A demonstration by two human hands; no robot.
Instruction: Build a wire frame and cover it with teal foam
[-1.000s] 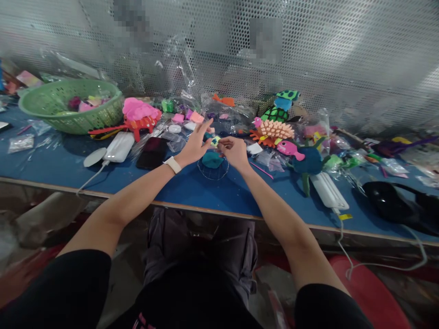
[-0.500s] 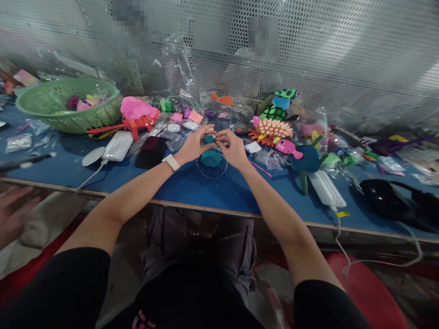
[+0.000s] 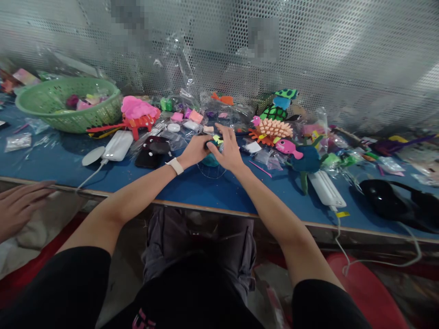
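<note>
Knees in dark trousers (image 3: 200, 242) fill the nearest part of the view, tucked under the near edge of the blue worktop (image 3: 212, 194). At the near left corner another person's hand (image 3: 20, 205) lies flat, fingers spread.

Both forearms reach across the near edge to the middle of the worktop. The left hand (image 3: 195, 151), with a white band (image 3: 175, 166) at the wrist, is curled shut around a teal clay lump (image 3: 210, 159), which sits on the worktop between the two hands and is mostly hidden by them. The right hand (image 3: 229, 153) is pressed against the same lump from the other side, its fingers half spread and one finger lifted; whether it truly grips the clay I cannot tell.

Just left of the left hand lies a dark phone (image 3: 151, 153), and farther left a white power bank (image 3: 118, 145) with a round white pad (image 3: 93, 156) and its cable running to the near edge. Right of the hands stand clay animals: a pink fish (image 3: 287, 147), a dark blue figure (image 3: 310, 160) and an orange spiky creature (image 3: 272, 129).

Toward the far edge sit a pink-and-red crab figure (image 3: 137, 113), a green turtle figure (image 3: 279, 107) and many small clear bags. At the far left corner stands a green basket (image 3: 68, 121). A perforated metal screen (image 3: 343, 55) rises behind the far edge.
</note>
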